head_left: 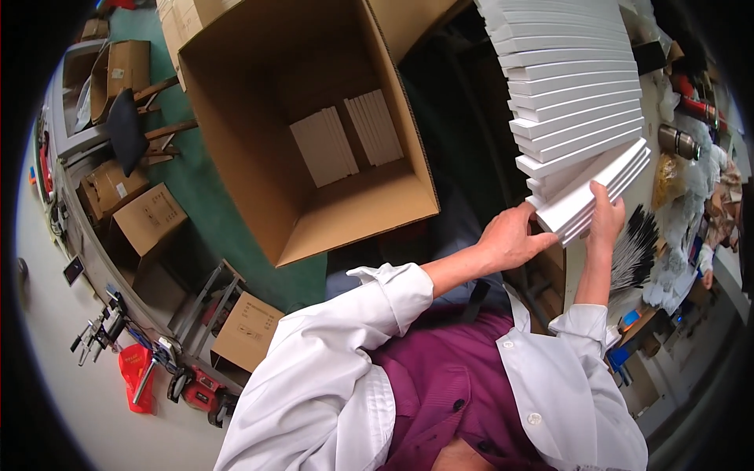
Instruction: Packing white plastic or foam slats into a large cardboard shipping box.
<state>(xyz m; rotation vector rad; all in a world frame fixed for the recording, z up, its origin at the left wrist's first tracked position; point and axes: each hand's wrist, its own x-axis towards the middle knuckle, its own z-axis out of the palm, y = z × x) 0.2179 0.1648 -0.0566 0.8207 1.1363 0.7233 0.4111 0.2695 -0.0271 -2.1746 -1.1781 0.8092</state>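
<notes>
A tall, open cardboard carton (353,216) stands to the left and far side of the person, mouth turned up toward them, presumably so its floor is within sight and reach. To the right, a pale worktable (650,110) bears a long row of slim white boxes (577,86), overlapped like shingles from far to near, probably so that each edge stays easy to catch. Inside the carton, a left block of white boxes (323,147) and a right block of white boxes (373,128) stand with a gap between them.

The held bundle of white boxes (572,202) is at the near end of the row, over the table's near edge. Its long axis slants from near left to far right, steeper than the boxes of the row, which run more nearly left to right; its broad face is turned up and its layered edges face near right. The left hand (510,238) is clamped on the near-left end; the right hand (605,224) is closed on the near-right long side, thumb on top. Gripping end and side together seems meant to keep the loose layers square.
</notes>
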